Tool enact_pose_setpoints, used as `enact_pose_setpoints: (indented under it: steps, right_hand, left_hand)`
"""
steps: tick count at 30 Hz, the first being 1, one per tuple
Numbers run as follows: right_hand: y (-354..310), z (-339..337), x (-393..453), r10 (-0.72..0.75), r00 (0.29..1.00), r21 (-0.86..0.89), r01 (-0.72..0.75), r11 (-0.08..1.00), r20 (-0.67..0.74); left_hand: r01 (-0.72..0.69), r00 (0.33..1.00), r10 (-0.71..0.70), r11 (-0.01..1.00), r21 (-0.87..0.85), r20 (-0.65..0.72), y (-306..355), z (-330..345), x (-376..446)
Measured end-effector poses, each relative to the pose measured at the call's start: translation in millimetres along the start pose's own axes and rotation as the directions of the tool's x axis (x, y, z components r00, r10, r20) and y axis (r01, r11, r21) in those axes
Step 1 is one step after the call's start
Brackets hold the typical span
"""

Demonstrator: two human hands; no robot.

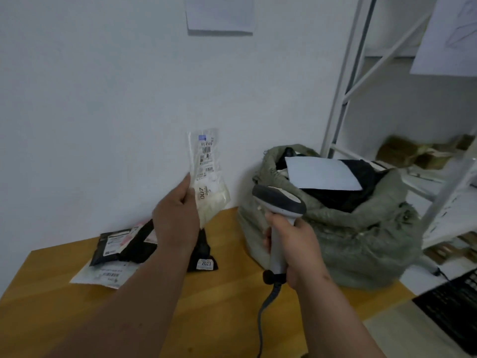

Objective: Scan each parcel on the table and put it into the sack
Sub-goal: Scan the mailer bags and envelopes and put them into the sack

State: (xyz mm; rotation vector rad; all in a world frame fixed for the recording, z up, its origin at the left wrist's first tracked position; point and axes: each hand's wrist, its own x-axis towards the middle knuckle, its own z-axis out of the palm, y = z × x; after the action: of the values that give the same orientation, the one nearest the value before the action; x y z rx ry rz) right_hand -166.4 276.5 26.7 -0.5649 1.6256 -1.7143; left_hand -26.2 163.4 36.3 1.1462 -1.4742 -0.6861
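Against a plain pale wall stands a wooden table [227,301], its yellow-brown top running from the left edge to the sack [361,244] at its right end. Above the table the left hand [178,218] holds up a clear parcel [207,177] — thumb and fingers pinch its lower left edge, so the parcel stands nearly upright with its printed label and barcodes facing the camera, the mark "007" near the bottom. Just to the right, the right hand [296,244] is wrapped round the handle of a grey barcode scanner [280,202], whose dark head points towards the parcel; its coiled cable [263,313] drops off the table's near edge. Behind the left forearm lie the remaining parcels: black parcels [121,244] heaped together, one at the right bearing a small "2023" sticker, and a white parcel [105,275] flat beneath them, its barcode showing. The sack — grey-green woven stuff, mouth open and rolled down — already holds dark bundles and a flat white packet [322,174] on top. Beyond it rises a white metal shelf unit [343,94] with brownish bundles on a shelf. A sheet of paper [219,14] is stuck high on the wall, and a black keyboard [454,308] shows at the lower right edge.
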Motion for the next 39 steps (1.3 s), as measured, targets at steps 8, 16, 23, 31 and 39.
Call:
enact_pose_setpoints:
  steps: [8,16,23,31,39]
  right_hand:
    - [-51,-101,37,-0.083,0.987,0.096,0.096,0.991,-0.135]
    - [-58,-165,77,-0.058,0.978,0.141,0.088,0.986,-0.201]
    - [-54,-174,93,-0.03,0.988,0.168,0.055,0.984,-0.149]
    - [-62,-164,91,-0.06,0.996,0.114,0.067,0.991,-0.062]
    - [-49,-107,67,-0.041,0.998,0.042,0.039,0.998,0.052]
  left_hand:
    - [-0.489,0.872,0.489,0.871,0.049,0.013,71,126,-3]
    - [-0.615,0.616,-0.072,0.578,0.536,0.785,82,226,-5]
    - [-0.612,0.577,-0.162,0.563,0.555,0.8,102,238,-5]
    - [-0.433,0.812,0.017,0.688,0.582,0.584,88,222,-2]
    - [-0.357,0.898,0.131,0.774,0.523,0.419,48,162,13]
